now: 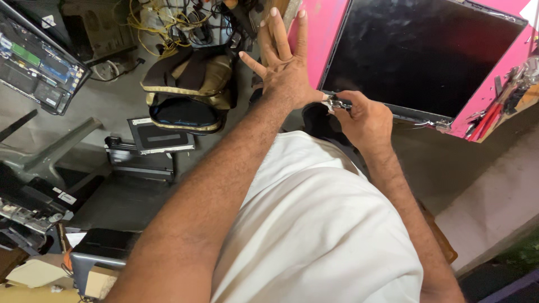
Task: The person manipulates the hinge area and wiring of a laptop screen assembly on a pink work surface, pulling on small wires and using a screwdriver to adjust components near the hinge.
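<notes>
A dark laptop screen panel (421, 53) lies on a pink table (323, 33). My left hand (283, 59) is stretched out flat with fingers spread, its heel resting by the panel's near left corner, holding nothing. My right hand (365, 118) is closed on a small metal hinge part (336, 102) at that same corner of the panel. My white shirt fills the lower middle of the view.
On the floor to the left are an opened laptop base with its circuit board (39, 62), a brown and gold bag (188, 90), stacked laptop parts (151, 146) and tangled cables (168, 19). Red-handled tools (491, 118) lie at the table's right edge.
</notes>
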